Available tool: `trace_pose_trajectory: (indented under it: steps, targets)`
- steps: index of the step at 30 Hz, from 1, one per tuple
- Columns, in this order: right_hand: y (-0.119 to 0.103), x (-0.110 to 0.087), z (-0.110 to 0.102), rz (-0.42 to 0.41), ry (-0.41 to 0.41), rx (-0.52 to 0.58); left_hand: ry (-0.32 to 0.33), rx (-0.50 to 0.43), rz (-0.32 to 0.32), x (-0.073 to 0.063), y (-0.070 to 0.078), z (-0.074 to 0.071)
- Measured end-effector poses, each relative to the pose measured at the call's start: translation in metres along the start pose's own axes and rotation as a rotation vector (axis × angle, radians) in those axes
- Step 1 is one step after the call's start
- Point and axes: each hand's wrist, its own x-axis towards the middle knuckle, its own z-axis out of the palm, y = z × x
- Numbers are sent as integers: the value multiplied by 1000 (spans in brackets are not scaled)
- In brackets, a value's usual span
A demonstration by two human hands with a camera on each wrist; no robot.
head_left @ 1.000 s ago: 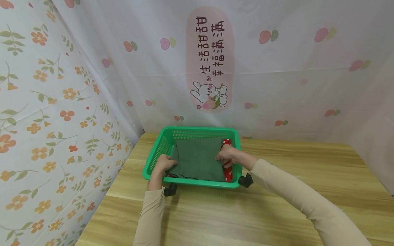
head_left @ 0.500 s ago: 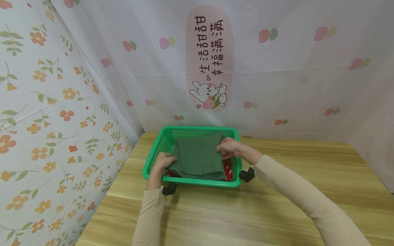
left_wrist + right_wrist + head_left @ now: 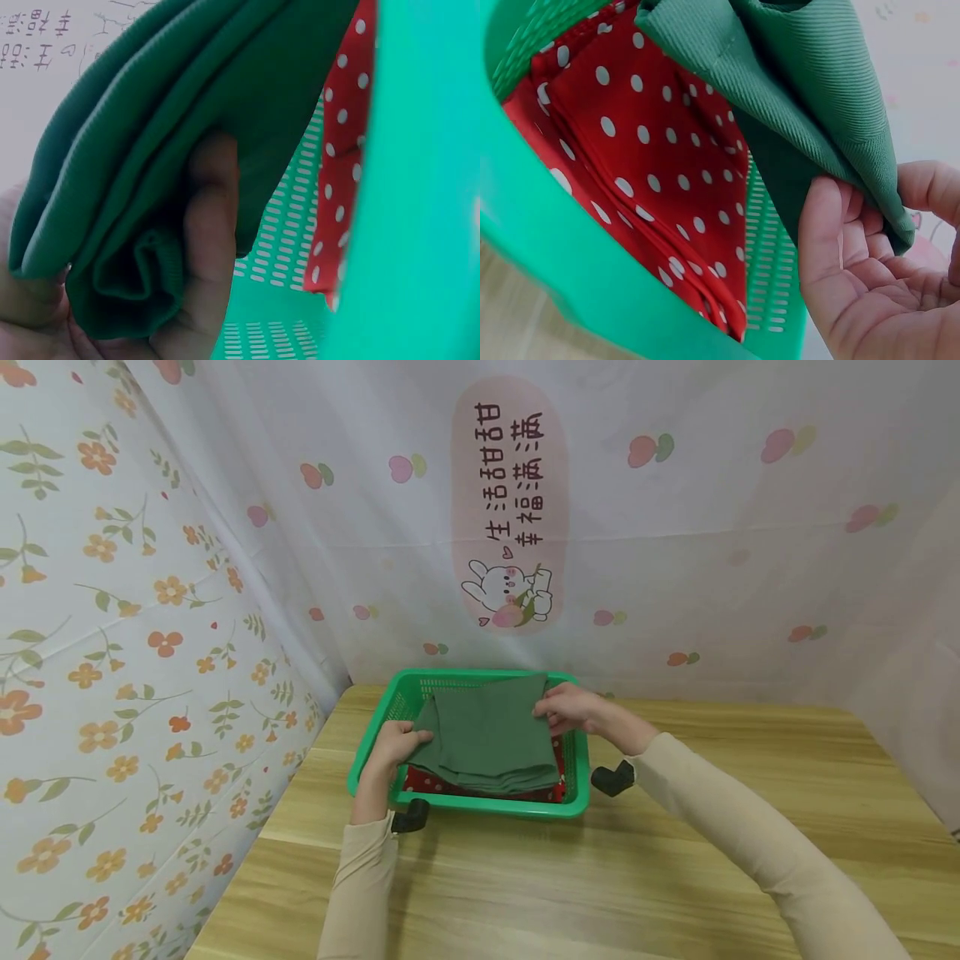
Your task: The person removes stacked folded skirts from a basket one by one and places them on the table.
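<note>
A folded green cloth garment (image 3: 491, 731) is held between both hands, raised a little within the green plastic basket (image 3: 480, 807). The left hand (image 3: 396, 747) grips its left edge; the left wrist view shows thumb and fingers round the layered, rolled folds. At the opposite edge the right hand (image 3: 570, 706) pinches the cloth between thumb and fingers, as the right wrist view shows. Beneath lies a folded red cloth with white dots (image 3: 652, 150), lining the basket's bottom. The green cloth hides most of it in the head view.
The basket stands on a wood-grain table (image 3: 600, 877) near its back edge. Behind hangs a white printed curtain (image 3: 675, 568), and a floral curtain (image 3: 135, 693) hangs at the left. A black wrist mount (image 3: 613, 778) sits by the basket's right corner, another (image 3: 411, 817) at its front left.
Both hands have lifted the green garment up from the basket's bottom, its back edge rising to the rim. More of the red dotted cloth shows below it. The basket has stayed put.
</note>
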Motion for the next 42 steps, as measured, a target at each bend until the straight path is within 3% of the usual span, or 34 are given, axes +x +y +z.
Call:
trace_pose_trajectory:
  steps: [16, 26, 42]
  targets:
    - [-3, -28, -29, -22, 18, -19, -26, -116, 37, -8, 22, 10]
    - [2, -43, -49, -71, -17, -20, -7, -161, 56, -11, 37, 25]
    - [8, -76, -79, -83, 2, -29, -35, -242, 104, -11, 53, 55]
